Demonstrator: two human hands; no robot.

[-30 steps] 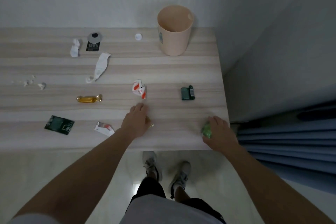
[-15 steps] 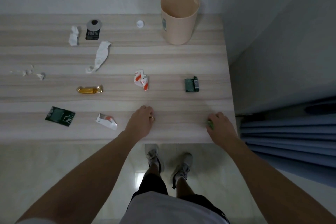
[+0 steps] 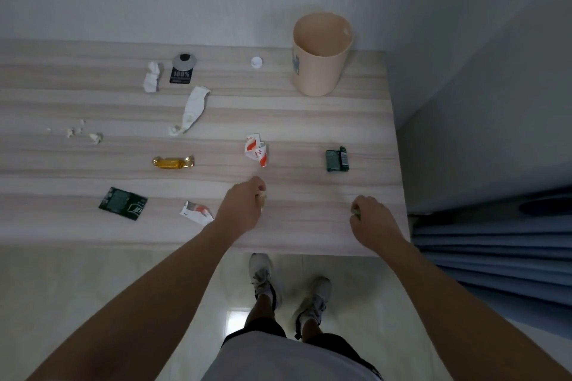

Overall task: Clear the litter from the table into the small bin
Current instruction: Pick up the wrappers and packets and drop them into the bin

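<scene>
wood-grain table [image 3: 309, 120]: pale striped top, litter scattered over it
small bin [image 3: 320, 56]: peach plastic, upright near the far right corner, open mouth
left hand [image 3: 241, 209]: curled closed near the front edge, a small pale scrap [image 3: 263, 200] pinched in its fingers
right hand [image 3: 373, 219]: fisted close to the front right corner, clamped on a green scrap [image 3: 356, 212] that barely shows
red-and-white wrapper [image 3: 256, 150]: crumpled, mid-table, just beyond the left hand
dark green packet [image 3: 336, 159]: near the right edge, between the bin and the right hand
torn red-and-white piece [image 3: 196, 213]: by the front edge, just beside the left wrist
flat green sachet [image 3: 123, 203]: near the front edge, further left
gold candy wrapper [image 3: 172, 162]: left of centre
white twisted tissue [image 3: 191, 111]: lying aslant, beyond the candy wrapper
black tag [image 3: 182, 73]: near the far edge, a white wad [image 3: 151, 77] just beside it
white cap [image 3: 256, 62]: far edge, left of the bin
pale crumbs [image 3: 83, 133]: toward the left edge
</scene>
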